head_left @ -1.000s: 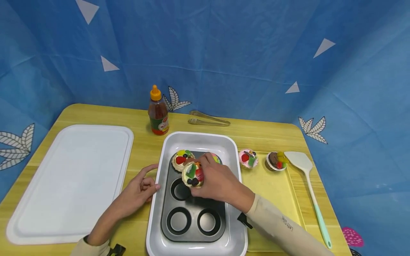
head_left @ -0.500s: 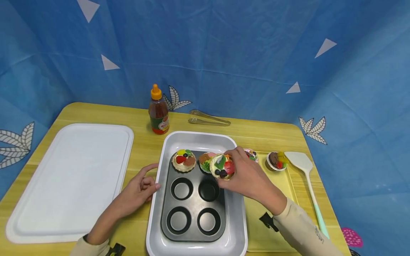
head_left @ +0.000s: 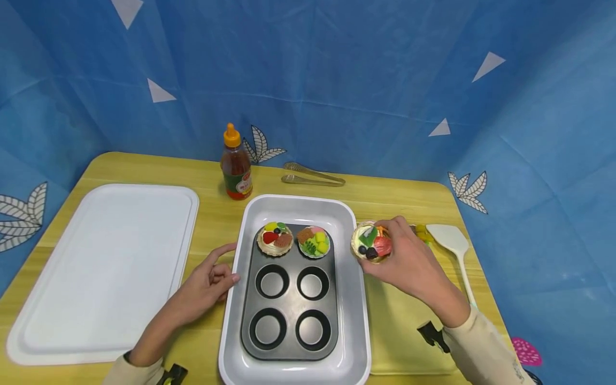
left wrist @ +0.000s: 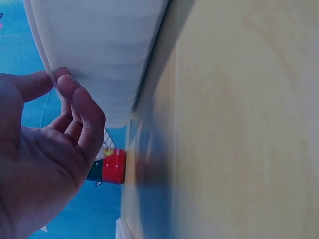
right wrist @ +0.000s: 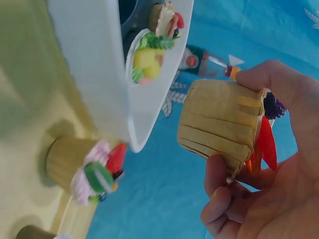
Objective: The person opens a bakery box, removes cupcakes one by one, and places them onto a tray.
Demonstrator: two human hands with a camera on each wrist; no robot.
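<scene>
My right hand (head_left: 409,262) holds a cupcake (head_left: 367,243) topped with cream, red fruit and dark berries, up over the right rim of the deep white tray (head_left: 358,342). In the right wrist view, thumb and fingers grip this cupcake (right wrist: 219,117) by its brown paper case. My left hand (head_left: 204,291) pinches the tray's left rim, thumb and fingers at its edge in the left wrist view. Inside the tray lies a dark muffin tin (head_left: 291,321). Two fruit-topped cupcakes, one with red fruit (head_left: 275,240) and one with yellow fruit (head_left: 315,243), fill its far cups.
A pink-creamed cupcake (right wrist: 75,169) stands on the yellow tray (head_left: 409,342) at the right, partly hidden in the head view. Further right lies a white spatula (head_left: 449,238). A sauce bottle (head_left: 237,171) and tongs (head_left: 313,176) are at the back, a white board (head_left: 106,267) left.
My right hand has carried the cupcake rightward from above the muffin tin to over the tray's right rim. The left hand has stayed at the left rim.
</scene>
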